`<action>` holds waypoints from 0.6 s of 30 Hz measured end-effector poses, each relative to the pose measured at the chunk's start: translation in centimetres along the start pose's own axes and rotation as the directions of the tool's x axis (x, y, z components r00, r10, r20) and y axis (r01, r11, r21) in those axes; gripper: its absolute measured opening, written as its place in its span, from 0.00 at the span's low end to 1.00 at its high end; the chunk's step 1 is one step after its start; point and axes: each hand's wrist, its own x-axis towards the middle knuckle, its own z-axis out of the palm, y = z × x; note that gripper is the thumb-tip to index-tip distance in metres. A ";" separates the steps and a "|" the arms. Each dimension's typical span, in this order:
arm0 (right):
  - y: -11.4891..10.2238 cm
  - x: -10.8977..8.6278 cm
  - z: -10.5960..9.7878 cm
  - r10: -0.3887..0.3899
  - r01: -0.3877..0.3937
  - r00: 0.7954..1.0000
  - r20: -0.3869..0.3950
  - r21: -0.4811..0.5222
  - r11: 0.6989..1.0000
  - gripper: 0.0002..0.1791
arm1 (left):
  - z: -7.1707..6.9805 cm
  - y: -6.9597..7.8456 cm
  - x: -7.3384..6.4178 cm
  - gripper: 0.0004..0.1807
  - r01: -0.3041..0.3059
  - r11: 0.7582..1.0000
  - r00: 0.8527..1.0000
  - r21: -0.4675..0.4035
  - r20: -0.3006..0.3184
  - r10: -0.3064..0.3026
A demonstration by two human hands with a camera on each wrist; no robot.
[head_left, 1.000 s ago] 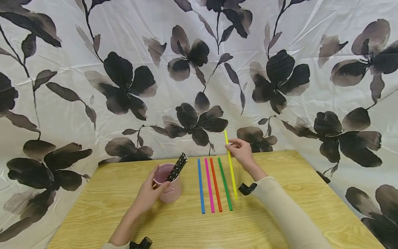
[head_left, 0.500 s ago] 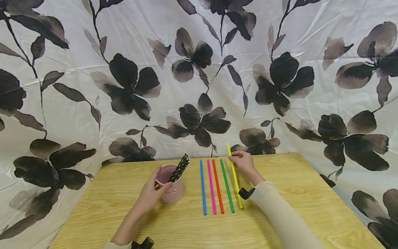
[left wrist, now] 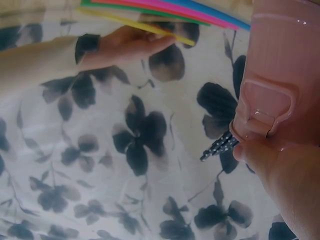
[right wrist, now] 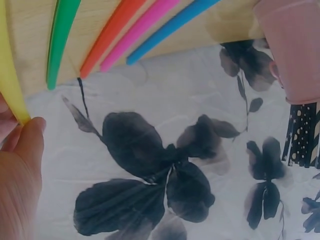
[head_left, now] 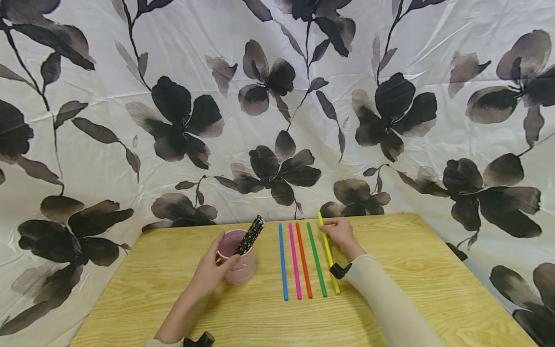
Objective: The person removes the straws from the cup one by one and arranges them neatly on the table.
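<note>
My left hand [head_left: 210, 272] grips a small pink pail [head_left: 244, 274], its thumb at the rim. Black patterned straws [head_left: 251, 234] lean to the right inside it. Between thumb and fingers, my right hand [head_left: 341, 234] pinches a yellow straw [head_left: 327, 247] near its far end; the straw lies along the table. To its left, a green straw [head_left: 317, 260], a red straw [head_left: 304, 260], a pink straw [head_left: 295, 260] and a blue straw [head_left: 283, 260] lie roughly side by side, apart from each other. In the right wrist view, the thumb [right wrist: 31, 137] presses the yellow straw's tip.
The wooden table [head_left: 134, 284] has its far edge just beyond the straws' far ends. A white cloth [head_left: 277, 120] with dark flowers hangs behind it. Each wrist wears a small black camera mount.
My right hand has lowered the yellow straw onto the table, moving it down and toward me beside the green one. The left hand stays on the pail.
</note>
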 end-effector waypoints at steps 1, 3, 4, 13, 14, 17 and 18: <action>0.1 0.0 0.0 0.004 -0.004 1.000 0.001 -0.003 1.000 0.17 | 0.0 0.0 0.0 0.43 -0.003 1.000 1.000 0.004 -0.001 0.003; 0.1 0.0 0.1 0.014 -0.013 1.000 0.005 -0.016 1.000 0.18 | 0.1 0.0 0.1 0.43 -0.008 1.000 1.000 0.005 -0.005 0.008; 0.0 -0.1 0.1 0.021 -0.021 1.000 0.008 -0.021 1.000 0.18 | 0.1 0.0 0.1 0.42 -0.015 1.000 1.000 0.005 -0.007 0.015; 0.2 -0.4 0.8 0.106 -0.106 0.994 0.016 -0.038 0.994 0.17 | 0.0 -0.1 -0.1 0.42 -0.015 1.000 1.000 0.004 -0.014 0.015; 0.2 -0.4 0.8 0.113 -0.113 0.993 0.015 -0.033 0.993 0.16 | 0.0 -0.1 -0.1 0.43 -0.009 1.000 1.000 0.002 -0.011 0.009; 0.3 -0.3 1.0 0.131 -0.131 0.991 0.009 -0.034 0.991 0.15 | 0.0 -0.1 0.0 0.42 -0.005 1.000 1.000 0.001 -0.010 0.005; 0.3 -0.3 1.0 0.133 -0.133 0.991 0.007 -0.038 0.990 0.15 | -0.1 -0.1 0.0 0.42 -0.008 1.000 1.000 0.000 -0.012 0.008</action>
